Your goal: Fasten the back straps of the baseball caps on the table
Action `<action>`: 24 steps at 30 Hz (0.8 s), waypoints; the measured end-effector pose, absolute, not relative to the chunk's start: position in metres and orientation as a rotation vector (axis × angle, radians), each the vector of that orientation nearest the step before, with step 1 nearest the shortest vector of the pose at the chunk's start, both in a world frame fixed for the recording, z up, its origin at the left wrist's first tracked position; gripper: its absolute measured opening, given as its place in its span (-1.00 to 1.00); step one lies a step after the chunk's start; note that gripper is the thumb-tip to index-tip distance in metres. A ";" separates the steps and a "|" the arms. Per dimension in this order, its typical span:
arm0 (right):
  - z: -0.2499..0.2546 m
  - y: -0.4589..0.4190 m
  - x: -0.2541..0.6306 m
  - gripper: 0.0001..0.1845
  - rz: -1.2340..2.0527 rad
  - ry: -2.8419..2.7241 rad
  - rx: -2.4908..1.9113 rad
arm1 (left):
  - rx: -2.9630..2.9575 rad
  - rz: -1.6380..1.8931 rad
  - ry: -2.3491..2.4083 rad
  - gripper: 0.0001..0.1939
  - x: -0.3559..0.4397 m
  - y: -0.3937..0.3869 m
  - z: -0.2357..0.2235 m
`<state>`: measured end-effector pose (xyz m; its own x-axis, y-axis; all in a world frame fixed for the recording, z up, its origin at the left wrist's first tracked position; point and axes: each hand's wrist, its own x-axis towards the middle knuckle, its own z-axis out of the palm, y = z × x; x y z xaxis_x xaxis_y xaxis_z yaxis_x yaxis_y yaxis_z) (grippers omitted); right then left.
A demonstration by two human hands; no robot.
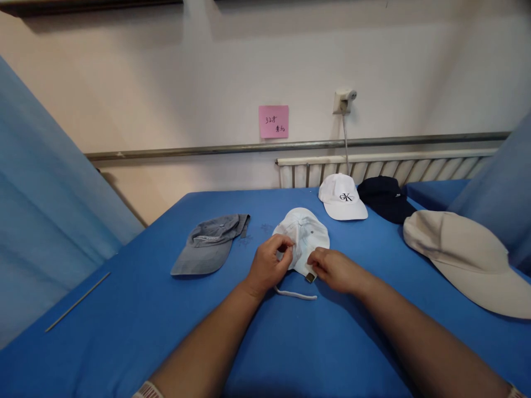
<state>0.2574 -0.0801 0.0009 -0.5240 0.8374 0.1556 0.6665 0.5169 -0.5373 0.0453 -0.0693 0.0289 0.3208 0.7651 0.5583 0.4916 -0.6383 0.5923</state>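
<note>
Left hand [269,266] and right hand [335,270] both pinch the pale cap [316,233] toward the far edge of the worktop [136,309], apparently working its fabric by the buckle [310,278], which next calls for steady fingertips.

A pink note [274,122] is at upper centre, a socket [338,102] right of it. A stick [78,302] lies lower left.
</note>
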 end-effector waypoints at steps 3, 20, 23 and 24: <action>0.004 -0.082 0.258 -0.74 0.680 -2.389 -1.137 | 2.283 1.241 1.113 -0.87 0.046 -0.070 0.029; 0.011 -0.078 0.259 -0.89 0.580 -2.204 -1.108 | 2.311 1.311 1.113 -0.85 0.044 -0.071 0.030; 0.010 -0.074 0.260 -0.90 0.570 -2.072 -1.073 | 2.275 1.400 1.164 -0.83 0.042 -0.070 0.031; 0.009 -0.073 0.260 -0.89 0.554 -2.037 -1.059 | 2.269 1.421 1.179 -0.82 0.042 -0.070 0.032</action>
<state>0.2598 -0.0729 0.0093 -0.3672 0.8267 0.4263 0.4970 0.5618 -0.6614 0.0418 -0.0698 0.0322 0.2124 0.7225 0.6580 0.5139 -0.6553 0.5537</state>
